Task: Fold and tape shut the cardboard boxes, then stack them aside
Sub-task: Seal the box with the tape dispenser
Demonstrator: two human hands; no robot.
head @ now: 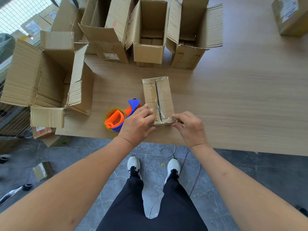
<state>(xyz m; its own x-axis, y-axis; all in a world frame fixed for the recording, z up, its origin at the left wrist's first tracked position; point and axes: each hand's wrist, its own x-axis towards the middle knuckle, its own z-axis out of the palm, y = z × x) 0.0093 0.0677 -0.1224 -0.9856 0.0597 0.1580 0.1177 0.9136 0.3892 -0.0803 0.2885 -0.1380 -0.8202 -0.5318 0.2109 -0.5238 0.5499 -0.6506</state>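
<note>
"One small box [158, 99] lies on the desk [233, 97], near its front edge, top flaps folded shut. Confirm the seam condition."

"Clear tape [156, 90] runs along the centre seam from the far end to the near end and shines over the far edge. Report hand positions."

"Left hand [138, 125] rests on the near left corner of the box, fingers [146, 110] bent over the top and pressing on the flap beside the seam. Right hand [190, 127] is at the near right corner, its fingertips pinching the near end where the tape folds down over the edge."

"Location of the tape dispenser [120, 115]?"

"On the desk just left of the box, partly behind the left hand. Orange and blue body, roll fitted. It is not held."

"Items further out?"

"Three tall open boxes [148, 35] stand in a row at the far side of the desk, flaps up. One large open box [43, 77] sits at the left end, overhanging the edge. One closed labelled box [290, 15] is at the far right corner. Floor level: grey tiles [233, 172], one small package [42, 170] at the left, white shoes [133, 165] below the desk edge."
</note>
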